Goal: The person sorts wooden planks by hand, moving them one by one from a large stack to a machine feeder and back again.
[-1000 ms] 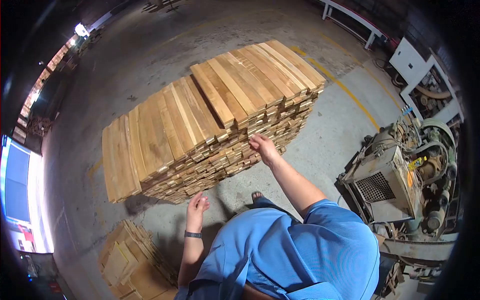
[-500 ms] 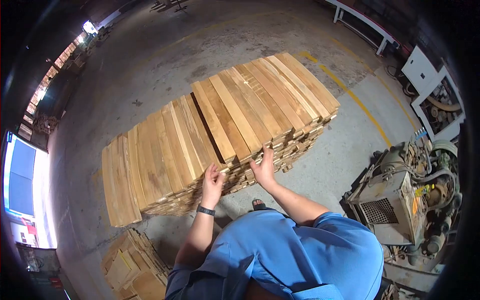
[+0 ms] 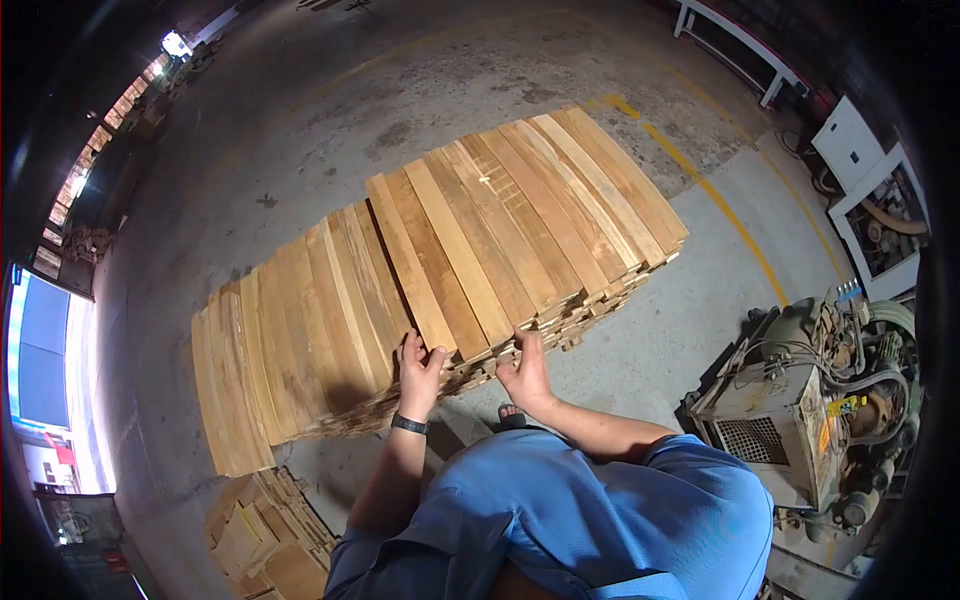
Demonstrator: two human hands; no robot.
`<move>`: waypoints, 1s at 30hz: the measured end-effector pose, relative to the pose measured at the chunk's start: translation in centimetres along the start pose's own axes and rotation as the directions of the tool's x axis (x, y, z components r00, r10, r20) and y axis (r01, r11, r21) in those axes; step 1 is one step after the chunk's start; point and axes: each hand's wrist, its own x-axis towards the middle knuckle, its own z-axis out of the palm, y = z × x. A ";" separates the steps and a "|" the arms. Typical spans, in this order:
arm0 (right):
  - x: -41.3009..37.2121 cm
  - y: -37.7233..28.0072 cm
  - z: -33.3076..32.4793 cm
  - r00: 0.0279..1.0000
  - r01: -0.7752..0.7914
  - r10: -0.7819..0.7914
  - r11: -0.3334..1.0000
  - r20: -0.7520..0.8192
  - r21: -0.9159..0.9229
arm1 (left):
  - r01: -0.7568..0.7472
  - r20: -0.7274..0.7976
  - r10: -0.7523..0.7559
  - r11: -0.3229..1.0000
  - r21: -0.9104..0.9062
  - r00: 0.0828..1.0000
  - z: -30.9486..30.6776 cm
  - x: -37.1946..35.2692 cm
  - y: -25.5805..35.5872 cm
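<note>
A long stack of wooden planks (image 3: 560,205) lies before me, its near ends facing my body. My left hand (image 3: 418,378) is at these ends, its fingers at the left edge of a slightly raised top plank (image 3: 412,270) and its thumb against the end. To its right, my right hand (image 3: 527,378) has its fingers bent over the ends of the neighbouring planks, with the thumb lower on the front. A few plank ends lie between my two hands. A dark gap runs along the raised plank's left side. The undersides of my fingers are partly hidden.
A smaller pile of short boards (image 3: 255,535) is on the floor at lower left. Dusty machinery with hoses (image 3: 800,400) stands at the right. Farther back is a white-framed bench (image 3: 740,50). A yellow line (image 3: 735,225) marks the concrete floor beyond the stack.
My left hand has moved against the raised plank's end, its thumb now touching it. My right hand has shifted slightly down on the plank ends. The view has tilted a little.
</note>
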 end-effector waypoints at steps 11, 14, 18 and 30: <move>0.3 -1.1 0.6 0.993 -0.028 0.020 0.997 -0.118 -0.071 | 0.175 -0.074 -0.168 0.979 0.104 0.983 1.6 2.0 1.3; 0.7 -1.6 0.7 0.988 -0.070 0.066 0.997 -0.143 -0.022 | 0.181 -0.043 -0.176 0.967 0.177 0.983 1.7 1.8 4.1; 0.7 -2.8 1.1 0.969 -0.115 0.115 0.993 -0.217 0.015 | 0.133 0.023 -0.139 0.977 0.164 0.990 0.9 1.6 5.7; -0.1 -3.5 0.4 0.966 0.017 -0.052 0.990 -0.253 -0.137 | 0.022 0.082 -0.052 0.941 0.338 0.995 0.3 0.2 3.1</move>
